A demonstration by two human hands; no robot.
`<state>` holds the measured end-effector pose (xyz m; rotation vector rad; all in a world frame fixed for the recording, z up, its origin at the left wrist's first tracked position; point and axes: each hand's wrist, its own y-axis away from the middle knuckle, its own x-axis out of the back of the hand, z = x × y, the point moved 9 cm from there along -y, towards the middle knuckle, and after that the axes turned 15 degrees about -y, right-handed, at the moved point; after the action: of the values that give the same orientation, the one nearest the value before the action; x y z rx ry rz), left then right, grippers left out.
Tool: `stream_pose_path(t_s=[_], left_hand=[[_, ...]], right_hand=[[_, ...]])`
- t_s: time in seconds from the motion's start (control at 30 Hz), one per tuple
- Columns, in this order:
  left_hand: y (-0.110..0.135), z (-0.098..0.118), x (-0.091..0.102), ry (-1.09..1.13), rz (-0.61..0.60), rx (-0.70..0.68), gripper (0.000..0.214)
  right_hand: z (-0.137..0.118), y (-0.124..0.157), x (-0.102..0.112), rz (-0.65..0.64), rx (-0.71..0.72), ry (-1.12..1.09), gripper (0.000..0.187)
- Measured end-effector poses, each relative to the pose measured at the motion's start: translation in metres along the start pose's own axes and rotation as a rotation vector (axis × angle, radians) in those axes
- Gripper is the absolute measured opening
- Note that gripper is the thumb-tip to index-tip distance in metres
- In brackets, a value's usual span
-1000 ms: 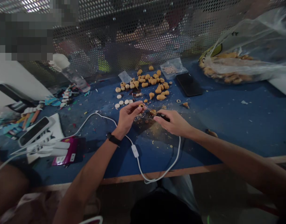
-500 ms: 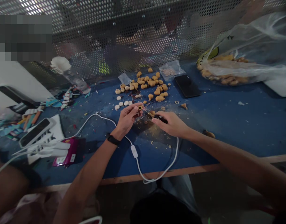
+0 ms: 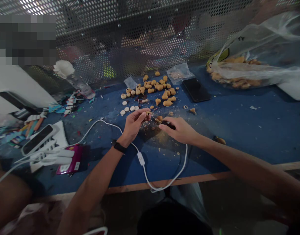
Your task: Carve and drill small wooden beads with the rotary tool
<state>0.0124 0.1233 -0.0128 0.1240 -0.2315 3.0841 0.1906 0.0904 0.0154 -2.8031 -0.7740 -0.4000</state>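
Currently, I observe the left hand (image 3: 134, 124) pinching a small gourd (image 3: 148, 114) between its fingers, left of the right hand (image 3: 180, 130), whose fingers grasp a black-handled tool (image 3: 168, 124). The thin shaft (image 3: 154, 117) points leftward at the gourd; contact is unclear. I cannot read the lettering (image 3: 241, 38) on the plastic bag (image 3: 275, 69).
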Motion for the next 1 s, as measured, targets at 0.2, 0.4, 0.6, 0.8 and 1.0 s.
stream_pose_path(t_s=[0.2, 0.4, 0.6, 0.8, 1.0], left_hand=[[0.000, -0.003, 0.004, -0.090, 0.011, -0.022, 0.038], [0.001, 0.003, 0.003, -0.145, 0.005, -0.042, 0.035], [0.003, 0.010, -0.001, -0.250, -0.002, -0.071, 0.037], [0.004, 0.012, -0.002, -0.282, -0.012, -0.087, 0.039], [0.004, 0.014, -0.002, -0.269, -0.007, -0.087, 0.038]], right_hand=[[0.001, 0.000, -0.001, -0.013, -0.014, -0.009, 0.036], [0.002, 0.000, -0.002, -0.014, -0.028, 0.008, 0.037], [0.003, 0.001, -0.002, -0.011, -0.034, 0.040, 0.036], [0.002, 0.000, -0.002, -0.017, -0.018, 0.045, 0.037], [0.002, 0.000, -0.003, -0.030, -0.019, 0.033, 0.036]])
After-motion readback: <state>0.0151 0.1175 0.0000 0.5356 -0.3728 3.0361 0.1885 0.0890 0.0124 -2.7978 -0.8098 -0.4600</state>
